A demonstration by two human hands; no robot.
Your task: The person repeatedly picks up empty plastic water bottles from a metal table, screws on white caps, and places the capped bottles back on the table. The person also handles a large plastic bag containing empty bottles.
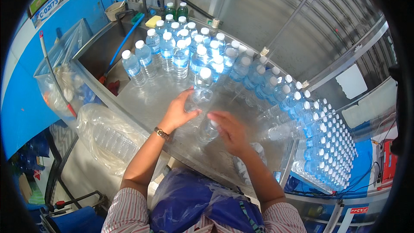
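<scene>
My left hand (pixel 178 110) curves around the near side of a clear plastic bottle (pixel 203 96), thumb and forefinger spread. Whether it grips that bottle cannot be made out. My right hand (pixel 231 131), blurred, has its fingers on the white cap of another clear bottle (pixel 207 132), which stands on the steel sink counter (pixel 145 103). Just beyond my hands, a labelled bottle with a white cap (pixel 205 73) fronts a cluster of filled, blue-labelled bottles (pixel 181 53). Under my right forearm lie clear ribbed plastic pieces (pixel 244 168), partly hidden.
Many capped bottles (pixel 326 145) stand in rows at the right. Left are a sink basin (pixel 93 53) with a blue-handled brush (pixel 124 42), a yellow sponge (pixel 153 21) and a plastic bag of empty bottles (pixel 113 139). A metal rim (pixel 136 136) edges the counter near me.
</scene>
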